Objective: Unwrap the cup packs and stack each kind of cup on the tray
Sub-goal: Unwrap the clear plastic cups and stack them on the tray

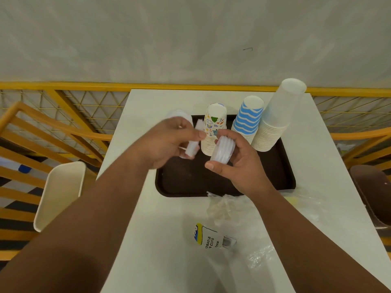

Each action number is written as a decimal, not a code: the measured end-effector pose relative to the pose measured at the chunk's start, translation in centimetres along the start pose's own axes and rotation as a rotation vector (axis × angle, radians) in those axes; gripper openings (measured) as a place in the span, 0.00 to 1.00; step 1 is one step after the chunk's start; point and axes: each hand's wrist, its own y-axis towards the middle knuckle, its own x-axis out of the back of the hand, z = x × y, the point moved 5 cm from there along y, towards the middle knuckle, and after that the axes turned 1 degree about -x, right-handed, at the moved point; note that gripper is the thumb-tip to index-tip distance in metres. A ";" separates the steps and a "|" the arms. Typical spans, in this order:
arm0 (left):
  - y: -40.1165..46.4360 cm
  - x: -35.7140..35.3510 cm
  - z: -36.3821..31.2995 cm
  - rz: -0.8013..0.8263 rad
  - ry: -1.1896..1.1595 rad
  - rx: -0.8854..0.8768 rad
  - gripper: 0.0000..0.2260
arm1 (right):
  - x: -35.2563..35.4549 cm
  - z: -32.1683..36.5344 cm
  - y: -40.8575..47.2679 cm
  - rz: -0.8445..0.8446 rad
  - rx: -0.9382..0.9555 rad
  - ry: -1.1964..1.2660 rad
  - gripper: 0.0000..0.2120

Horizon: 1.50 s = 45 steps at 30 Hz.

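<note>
A dark brown tray lies on the white table. Three upside-down stacks stand along its back: doodle-print cups, blue-and-white striped cups and a tall stack of plain white cups. Above the tray's left half, my left hand grips a few white plastic cups. My right hand holds a short nested stack of the same white plastic cups. A white rounded object shows behind my left hand, mostly hidden.
Crumpled clear wrappers lie on the table in front of the tray, one printed with a disposable cups label. A cream chair stands left, a brown chair right. A yellow railing runs behind the table.
</note>
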 end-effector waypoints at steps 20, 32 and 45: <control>9.0 4.1 -2.6 -0.103 1.227 -0.053 0.34 | 0.3 -2.1 0.0 -0.007 -0.102 -0.103 0.30; 4.9 2.6 -5.6 -0.312 1.099 -0.287 0.32 | 0.7 -1.1 -0.5 -0.002 -0.091 -0.101 0.33; -0.2 -4.6 1.1 0.082 -0.030 0.085 0.10 | 0.7 -0.5 -0.6 -0.028 0.018 -0.007 0.40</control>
